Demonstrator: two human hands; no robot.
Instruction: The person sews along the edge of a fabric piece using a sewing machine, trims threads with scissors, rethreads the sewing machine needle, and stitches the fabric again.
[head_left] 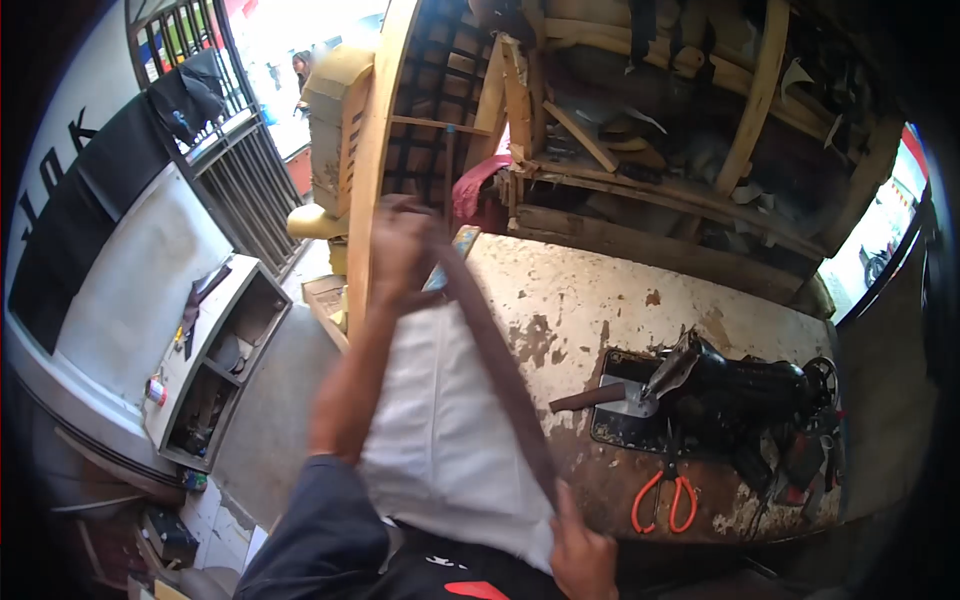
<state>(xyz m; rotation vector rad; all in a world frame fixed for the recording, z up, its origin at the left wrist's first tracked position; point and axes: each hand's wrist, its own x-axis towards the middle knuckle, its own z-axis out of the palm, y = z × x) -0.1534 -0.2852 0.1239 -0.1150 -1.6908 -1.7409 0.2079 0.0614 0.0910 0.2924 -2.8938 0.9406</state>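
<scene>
A pale fabric panel (pixel 440 430) with stitched lines hangs in front of my body, a dark brown band (pixel 492 350) running along its right edge. High up beside the wooden post, my left hand (pixel 403 250) is closed on the panel's upper end, its fingers smeared by motion. Low at the right, my right hand (pixel 583 555) pinches the bottom end of the brown band. The band is stretched taut between both hands. To the right, a black sewing machine (pixel 740 385) sits on the worn table, with a short brown strip (pixel 588 397) lying at its needle end.
Orange-handled scissors (pixel 665 495) lie on the worn table (pixel 500 270) in front of the machine. A wooden post (pixel 388 130) rises close to my left hand. Behind the table stands a wooden rack (pixel 640 185) with scraps. A low white cabinet (pixel 205 350) is at left.
</scene>
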